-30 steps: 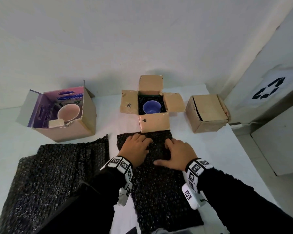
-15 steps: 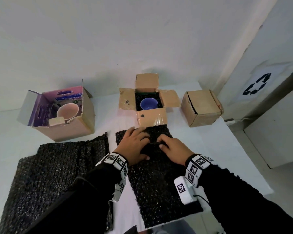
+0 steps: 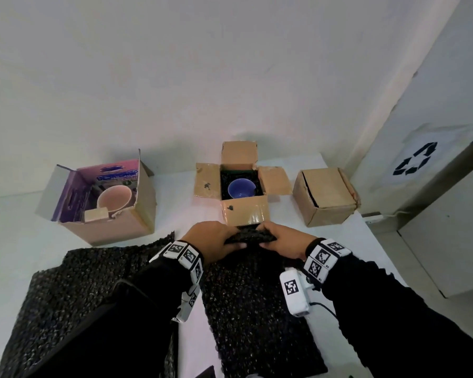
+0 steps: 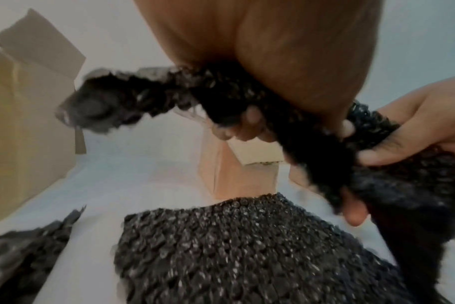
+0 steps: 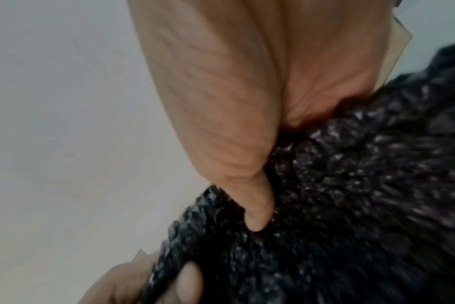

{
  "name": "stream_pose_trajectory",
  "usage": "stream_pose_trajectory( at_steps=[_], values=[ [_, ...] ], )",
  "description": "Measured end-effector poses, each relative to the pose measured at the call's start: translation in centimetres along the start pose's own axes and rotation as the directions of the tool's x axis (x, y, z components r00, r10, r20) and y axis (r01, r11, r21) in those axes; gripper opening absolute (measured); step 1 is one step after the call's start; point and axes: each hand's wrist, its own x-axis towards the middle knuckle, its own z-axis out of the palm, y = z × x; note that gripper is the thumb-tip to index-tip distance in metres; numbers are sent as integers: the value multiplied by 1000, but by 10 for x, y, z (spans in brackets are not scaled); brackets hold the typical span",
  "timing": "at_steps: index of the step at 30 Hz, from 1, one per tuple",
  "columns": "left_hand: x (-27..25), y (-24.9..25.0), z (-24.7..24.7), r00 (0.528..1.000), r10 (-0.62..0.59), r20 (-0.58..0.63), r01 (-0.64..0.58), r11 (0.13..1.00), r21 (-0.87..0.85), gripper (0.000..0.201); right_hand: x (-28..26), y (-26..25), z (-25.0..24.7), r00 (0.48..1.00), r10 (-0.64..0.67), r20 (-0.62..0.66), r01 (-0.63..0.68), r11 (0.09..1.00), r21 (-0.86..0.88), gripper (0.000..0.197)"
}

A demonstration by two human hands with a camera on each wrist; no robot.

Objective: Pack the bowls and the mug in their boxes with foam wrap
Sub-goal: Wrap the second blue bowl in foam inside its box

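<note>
Dim, even indoor light; the wrist views were blurred

The head view was soft and muted, with faint shadows on the far wall (image 3: 230,77) behind the boxes and wide-angle bending at the edges. The black foam wrap (image 3: 257,309) caught small specks of glare. Both wrist views were smeared by motion, the left hand (image 4: 286,51) and right hand (image 5: 234,92) looming close and out of focus.

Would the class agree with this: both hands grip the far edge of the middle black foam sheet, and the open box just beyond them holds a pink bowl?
Not quite. The head view shows a blue bowl in the open box just beyond the hands; the pink one sits in the purple box to the left. The rest holds: the left hand and the right hand both grip the far edge of the middle black foam sheet.
</note>
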Motion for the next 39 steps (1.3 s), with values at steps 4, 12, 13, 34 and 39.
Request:
stream_pose_trajectory(
  at_steps=[4, 12, 13, 34, 39],
  values=[
    [11, -1, -17, 998, -9, 55, 6, 999, 48, 45, 10, -12, -22, 999, -1, 52, 5, 996, -86, 28],
    [38, -10, -35, 988, -116, -101, 104, 987, -121, 23, 34, -33, -77, 993, -3, 118, -19, 981, 193, 49],
    [40, -10, -36, 981, -117, -152, 98, 987, -124, 22, 37, -35, -83, 993, -5, 114, -27, 962, 271, 44],
    [89, 1, 20, 902, -203, -382, 213, 977, -15, 41, 125, -8, -111, 865, -503, -1, 310, 533, -787, 40],
    [87, -18, 10, 927, -153, -341, 178, 983, 43, 34, 123, -9, -110, 916, -372, 153, 326, 464, -824, 39]
  ],
)
